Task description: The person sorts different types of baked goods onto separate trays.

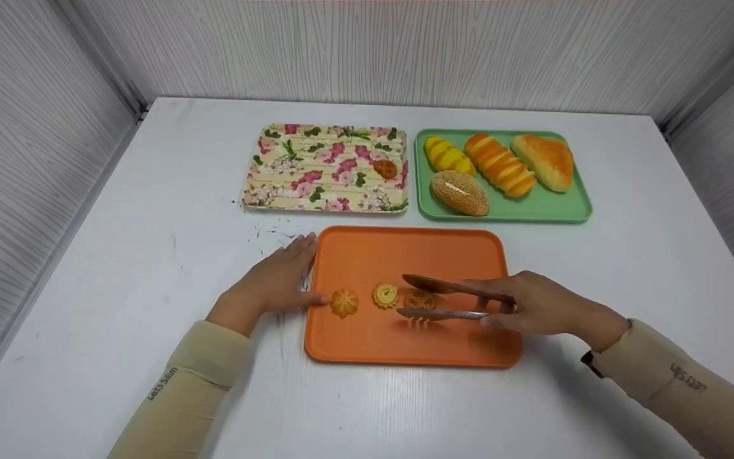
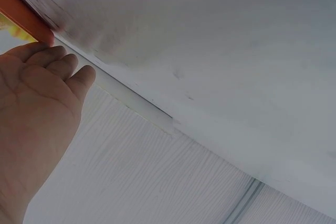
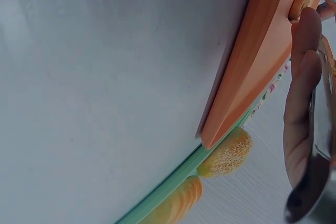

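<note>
My right hand (image 1: 529, 303) grips a pair of metal tongs (image 1: 446, 314) over the orange tray (image 1: 405, 347). The arms of the tongs are spread apart, one on each side of a brown pretzel-shaped cookie (image 1: 420, 301). Whether they touch it I cannot tell. To its left on the tray lie a pale yellow cookie with a scalloped edge (image 1: 385, 295) and a flower-shaped cookie (image 1: 344, 302). My left hand (image 1: 278, 274) rests at the tray's left edge, thumb over the rim and fingers extended along the outside. In the left wrist view, its fingertips (image 2: 81, 80) are beside the orange edge.
Behind the orange tray is a floral tray (image 1: 316, 175) with one brown pretzel-shaped cookie (image 1: 385, 169) near its right side. A green tray (image 1: 532, 210) next to it carries several breads, among them a sesame roll (image 1: 460, 192). Pale walls enclose the white table (image 1: 150, 210).
</note>
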The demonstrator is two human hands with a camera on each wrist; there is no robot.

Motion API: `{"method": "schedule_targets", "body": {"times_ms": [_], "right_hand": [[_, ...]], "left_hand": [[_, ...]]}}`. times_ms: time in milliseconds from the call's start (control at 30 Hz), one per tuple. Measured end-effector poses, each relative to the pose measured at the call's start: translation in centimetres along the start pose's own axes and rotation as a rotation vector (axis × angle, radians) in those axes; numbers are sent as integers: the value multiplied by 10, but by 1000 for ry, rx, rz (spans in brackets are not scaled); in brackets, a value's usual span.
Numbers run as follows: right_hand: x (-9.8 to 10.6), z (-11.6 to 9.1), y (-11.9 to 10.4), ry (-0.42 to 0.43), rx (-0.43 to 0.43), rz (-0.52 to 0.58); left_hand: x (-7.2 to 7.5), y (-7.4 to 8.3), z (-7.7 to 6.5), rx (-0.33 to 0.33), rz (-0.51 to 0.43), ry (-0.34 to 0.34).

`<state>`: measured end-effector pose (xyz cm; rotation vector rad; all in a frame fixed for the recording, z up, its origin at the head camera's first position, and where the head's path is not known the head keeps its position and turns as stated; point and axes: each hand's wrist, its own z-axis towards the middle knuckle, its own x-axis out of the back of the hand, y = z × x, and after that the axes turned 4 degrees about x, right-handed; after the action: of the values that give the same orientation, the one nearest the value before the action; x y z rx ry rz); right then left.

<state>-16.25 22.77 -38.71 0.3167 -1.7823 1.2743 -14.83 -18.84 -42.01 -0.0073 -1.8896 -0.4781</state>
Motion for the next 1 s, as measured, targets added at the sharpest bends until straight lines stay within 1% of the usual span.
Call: {"method": "schedule_targets", "body": {"times_ms": [233,600,700,833,1000], "right_hand": [[2,0,1,6,28,-35],[5,1,0,4,24,-36],[7,3,-1,10,28,-36],[9,8,-2,17,10,-27],[13,15,-4,24,-7,-24]], "left_hand": [[0,-1,1,5,0,1],[4,1,-2,7,-18,-4],[3,1,-1,16,-18,-9],[2,0,0,20,-16,-12],[-1,-1,1,9,-22,-1]]}}
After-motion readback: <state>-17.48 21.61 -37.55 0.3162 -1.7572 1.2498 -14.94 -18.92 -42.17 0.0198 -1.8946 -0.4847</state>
